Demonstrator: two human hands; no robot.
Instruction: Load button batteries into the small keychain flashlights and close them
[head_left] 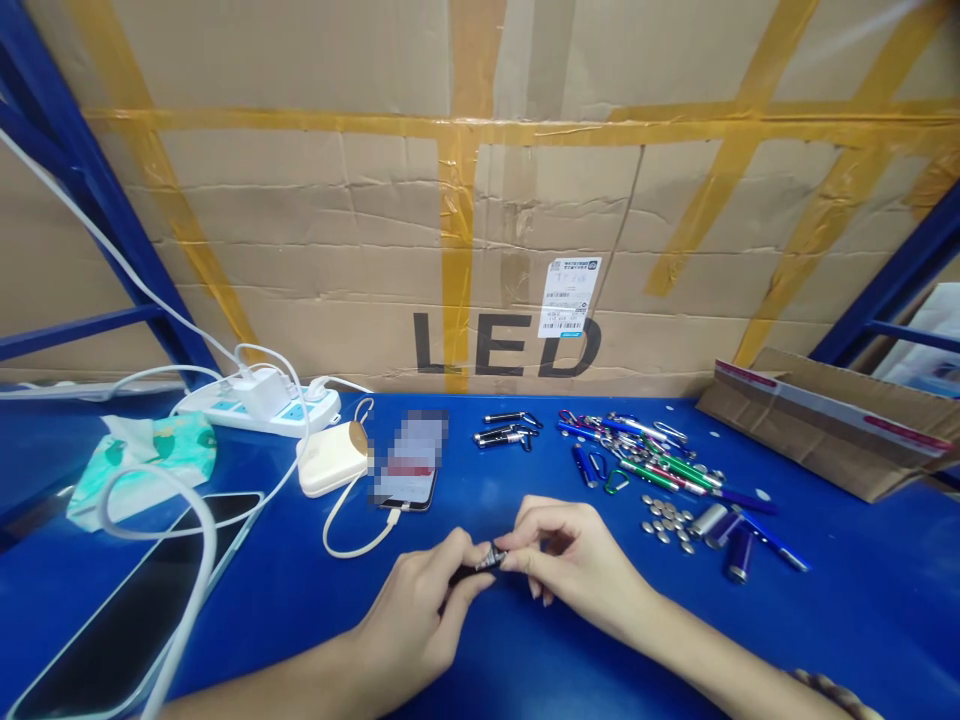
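My left hand (420,597) is closed around a small black and silver keychain flashlight (490,560), low over the blue table. The thumb and fingertips of my right hand (574,555) pinch the flashlight's right end. Fingers cover much of it, so I cannot see whether a small part sits between the right fingertips. Beyond my hands lie a few black keychain flashlights (501,436) with clips. Further right is a pile of blue, green, red and silver flashlights (660,460) with carabiners. Button cells (666,522) lie loose in front of that pile.
Left of my hands are a phone (411,460) on a charging cable, a cream power bank (330,460), a power strip (262,405), a tissue pack (142,465) and a large dark phone (135,610). An open cardboard box (817,430) stands right. A big carton (360,230) forms the back.
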